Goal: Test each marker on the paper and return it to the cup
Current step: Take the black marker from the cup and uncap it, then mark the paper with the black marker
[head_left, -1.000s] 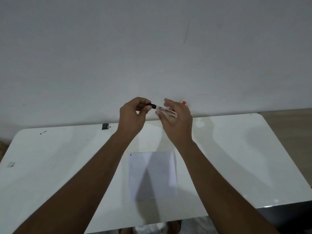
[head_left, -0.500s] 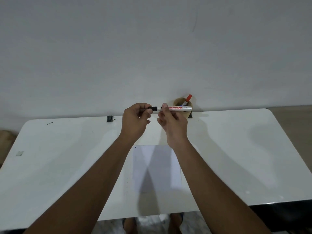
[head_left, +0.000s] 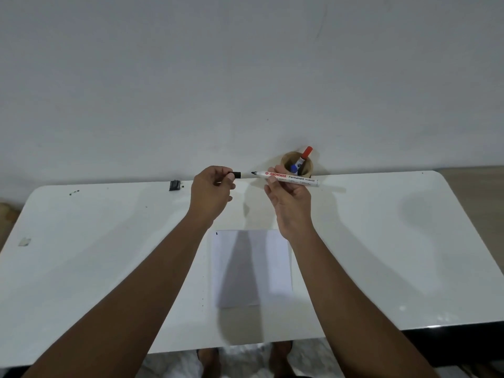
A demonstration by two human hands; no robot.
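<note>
My right hand (head_left: 290, 196) holds a white permanent marker (head_left: 289, 178) level above the table, its bare black tip pointing left. My left hand (head_left: 211, 190) pinches the marker's black cap (head_left: 236, 174), a small gap away from the tip. A sheet of white paper (head_left: 252, 268) lies on the white table (head_left: 381, 241) below my hands, with a tiny dark mark at its top left corner. Behind my right hand a brown cup (head_left: 287, 160) stands against the wall, holding a red-capped marker (head_left: 305, 156) and a blue-capped marker (head_left: 294, 169).
A small black object (head_left: 174, 185) lies near the table's back edge to the left, with dark specks (head_left: 74, 192) farther left. A scrap of tape (head_left: 24, 242) sits near the left edge. A grey wall rises right behind the table.
The cap has come off the marker: my left hand pulled it left while my right hand kept the barrel. The cup behind my right hand has come into full view.
</note>
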